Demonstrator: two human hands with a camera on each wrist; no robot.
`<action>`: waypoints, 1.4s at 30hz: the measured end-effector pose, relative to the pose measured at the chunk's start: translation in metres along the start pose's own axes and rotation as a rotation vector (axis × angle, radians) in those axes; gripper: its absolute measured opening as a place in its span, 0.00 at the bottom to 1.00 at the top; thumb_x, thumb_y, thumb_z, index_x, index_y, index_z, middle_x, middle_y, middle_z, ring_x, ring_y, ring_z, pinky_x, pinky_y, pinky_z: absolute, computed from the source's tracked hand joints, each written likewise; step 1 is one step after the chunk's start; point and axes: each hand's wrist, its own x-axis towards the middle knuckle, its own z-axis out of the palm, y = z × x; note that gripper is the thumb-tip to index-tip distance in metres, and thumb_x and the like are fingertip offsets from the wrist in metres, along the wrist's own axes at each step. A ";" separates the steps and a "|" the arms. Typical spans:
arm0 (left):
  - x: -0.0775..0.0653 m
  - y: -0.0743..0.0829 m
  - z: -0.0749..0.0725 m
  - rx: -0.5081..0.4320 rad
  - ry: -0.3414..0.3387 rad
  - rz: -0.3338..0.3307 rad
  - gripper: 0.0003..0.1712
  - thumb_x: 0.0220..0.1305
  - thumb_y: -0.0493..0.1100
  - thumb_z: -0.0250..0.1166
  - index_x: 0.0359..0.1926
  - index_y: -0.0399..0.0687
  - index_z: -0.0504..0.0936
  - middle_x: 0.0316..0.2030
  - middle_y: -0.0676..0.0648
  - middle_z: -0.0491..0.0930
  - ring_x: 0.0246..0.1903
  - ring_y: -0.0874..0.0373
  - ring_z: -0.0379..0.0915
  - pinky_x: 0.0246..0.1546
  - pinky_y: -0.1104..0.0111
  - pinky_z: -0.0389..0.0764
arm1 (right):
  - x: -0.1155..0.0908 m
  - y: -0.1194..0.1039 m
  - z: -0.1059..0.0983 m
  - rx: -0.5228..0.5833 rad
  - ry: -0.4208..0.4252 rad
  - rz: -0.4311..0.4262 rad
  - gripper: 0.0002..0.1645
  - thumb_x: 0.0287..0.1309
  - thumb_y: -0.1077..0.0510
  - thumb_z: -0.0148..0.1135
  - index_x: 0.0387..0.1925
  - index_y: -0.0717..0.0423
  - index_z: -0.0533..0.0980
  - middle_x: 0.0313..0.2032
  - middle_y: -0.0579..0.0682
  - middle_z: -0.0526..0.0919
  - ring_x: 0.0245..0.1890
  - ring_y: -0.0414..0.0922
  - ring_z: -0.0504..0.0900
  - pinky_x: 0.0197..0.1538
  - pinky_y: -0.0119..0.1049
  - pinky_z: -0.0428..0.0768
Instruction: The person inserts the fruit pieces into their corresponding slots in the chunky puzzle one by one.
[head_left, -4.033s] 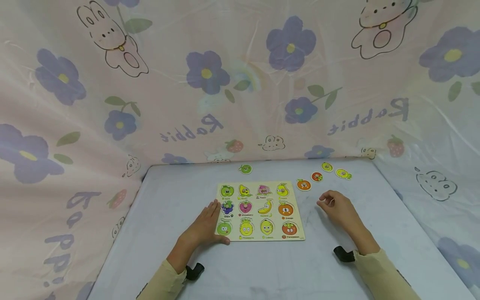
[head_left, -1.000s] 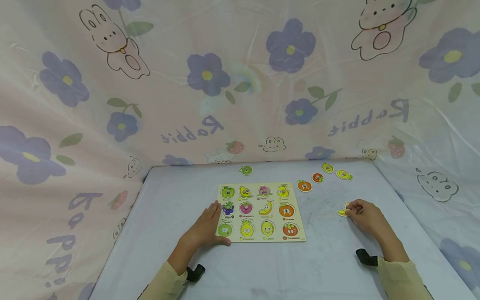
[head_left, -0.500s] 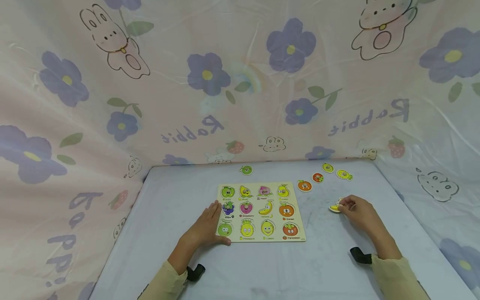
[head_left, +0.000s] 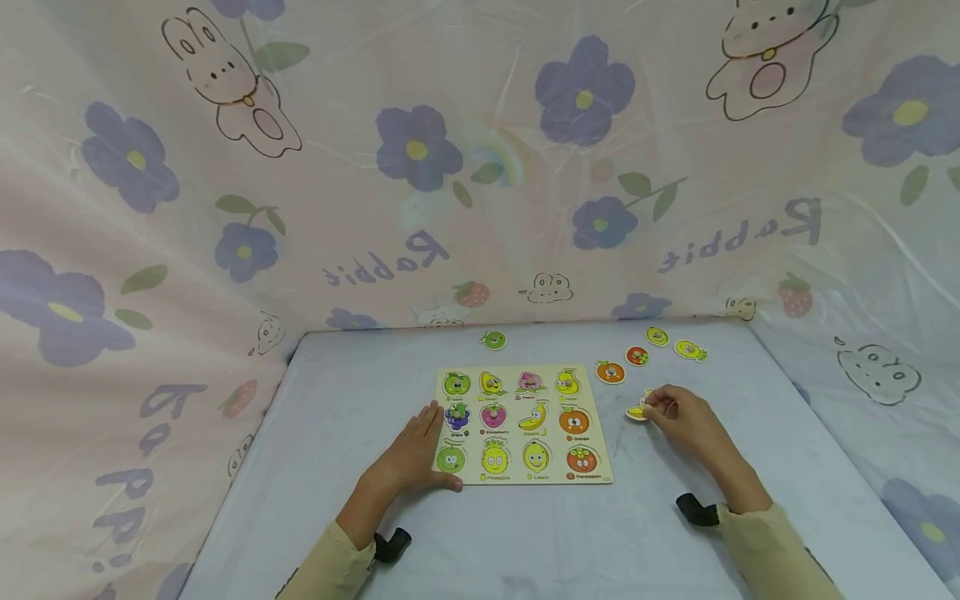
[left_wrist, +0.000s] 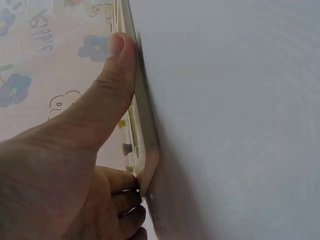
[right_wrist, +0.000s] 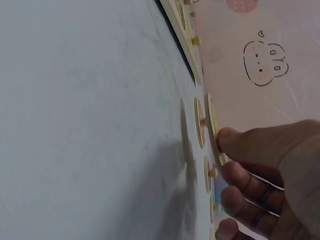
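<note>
Left hand [head_left: 411, 450] resting at near-left corner of fruit board [head_left: 558, 446], fingers fairly straight along its left edge, thumb lying along near edge; holding nothing up, probably bracing board against sliding. Right hand [head_left: 686, 425] pinching banana piece [head_left: 637, 412] between thumb and fingertips, right of board, apparently clear of tabletop [head_left: 345, 383]; grip near knob, exact contact unclear. Just beyond right hand, orange piece [head_left: 611, 372], red piece [head_left: 637, 357], round yellow piece [head_left: 657, 337] and pineapple piece [head_left: 690, 350] lying loose, likely handy for it. Green piece [head_left: 493, 340] lying past board, farther from both.
</note>
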 end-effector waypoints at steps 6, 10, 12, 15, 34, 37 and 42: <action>0.001 -0.002 0.001 0.011 -0.006 0.001 0.78 0.49 0.66 0.85 0.83 0.27 0.51 0.84 0.31 0.48 0.84 0.38 0.43 0.84 0.48 0.51 | 0.002 -0.012 0.008 0.019 0.005 -0.059 0.11 0.68 0.58 0.73 0.44 0.62 0.82 0.33 0.49 0.81 0.34 0.44 0.74 0.33 0.33 0.73; 0.001 -0.002 0.001 0.013 -0.008 0.004 0.78 0.49 0.67 0.85 0.83 0.27 0.50 0.84 0.31 0.48 0.84 0.38 0.43 0.84 0.48 0.50 | 0.005 -0.019 0.012 0.034 0.002 -0.089 0.10 0.68 0.59 0.73 0.43 0.61 0.82 0.33 0.48 0.81 0.33 0.43 0.74 0.32 0.32 0.73; 0.001 -0.002 0.001 0.011 -0.004 0.006 0.78 0.49 0.66 0.85 0.83 0.27 0.51 0.84 0.31 0.48 0.84 0.38 0.43 0.84 0.48 0.50 | 0.007 -0.022 0.014 0.041 -0.004 -0.094 0.10 0.68 0.59 0.73 0.43 0.61 0.82 0.33 0.48 0.80 0.33 0.43 0.74 0.32 0.32 0.73; 0.000 -0.001 0.001 0.009 0.002 0.008 0.78 0.49 0.66 0.85 0.82 0.26 0.51 0.84 0.30 0.48 0.84 0.38 0.43 0.84 0.49 0.51 | 0.009 -0.026 0.018 0.047 -0.015 -0.110 0.09 0.69 0.59 0.73 0.44 0.61 0.82 0.33 0.48 0.80 0.33 0.44 0.74 0.32 0.32 0.73; -0.002 0.001 -0.001 0.003 0.003 0.008 0.78 0.49 0.65 0.86 0.82 0.26 0.51 0.84 0.30 0.49 0.84 0.38 0.44 0.84 0.49 0.51 | 0.015 -0.052 0.041 0.059 -0.040 -0.210 0.06 0.69 0.59 0.73 0.43 0.56 0.83 0.31 0.44 0.78 0.32 0.42 0.73 0.32 0.33 0.73; -0.002 0.001 -0.001 0.004 0.007 0.009 0.78 0.48 0.65 0.86 0.82 0.26 0.51 0.84 0.30 0.49 0.84 0.38 0.44 0.84 0.49 0.52 | 0.016 -0.056 0.045 0.065 -0.056 -0.222 0.07 0.70 0.59 0.72 0.44 0.56 0.83 0.32 0.44 0.78 0.32 0.42 0.73 0.33 0.33 0.73; -0.001 0.000 0.000 0.007 0.003 0.006 0.78 0.49 0.66 0.85 0.82 0.26 0.51 0.84 0.30 0.49 0.84 0.38 0.44 0.84 0.49 0.52 | 0.017 -0.065 0.050 0.069 -0.078 -0.236 0.06 0.70 0.59 0.72 0.44 0.56 0.83 0.32 0.44 0.79 0.32 0.41 0.73 0.33 0.34 0.73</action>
